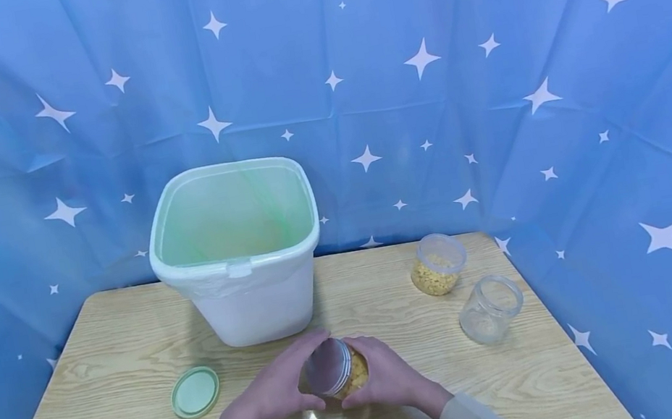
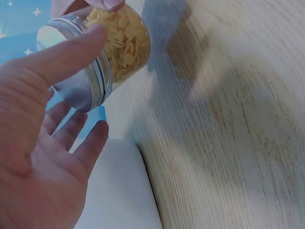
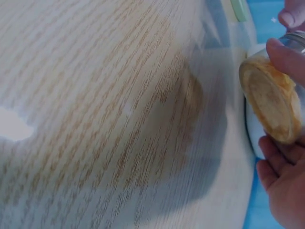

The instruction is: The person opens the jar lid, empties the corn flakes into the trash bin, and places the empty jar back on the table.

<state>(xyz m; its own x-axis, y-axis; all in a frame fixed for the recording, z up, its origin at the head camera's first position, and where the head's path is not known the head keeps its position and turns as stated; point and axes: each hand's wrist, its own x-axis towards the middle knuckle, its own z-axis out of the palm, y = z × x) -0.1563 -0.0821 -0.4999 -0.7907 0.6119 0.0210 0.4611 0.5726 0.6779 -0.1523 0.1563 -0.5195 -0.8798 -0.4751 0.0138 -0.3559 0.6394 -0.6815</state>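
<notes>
A clear jar (image 1: 358, 373) of yellow flakes is held tilted above the wooden table, its silver screw lid (image 1: 327, 368) pointing left. My left hand (image 1: 277, 389) is around the lid, thumb on the near side and fingers on the far side. My right hand (image 1: 392, 378) grips the jar's body. In the left wrist view the lid (image 2: 78, 90) sits on the jar's mouth, with the flakes (image 2: 125, 40) behind the clear wall. The jar's round base (image 3: 269, 102) faces the camera in the right wrist view.
Behind my left hand stands a white bin (image 1: 252, 303) with a thin liner over its rim. A round green lid (image 1: 196, 393) lies at the left. Toward the back right are a tub of yellow flakes (image 1: 435, 277) and a clear glass jar (image 1: 485, 324) without a lid.
</notes>
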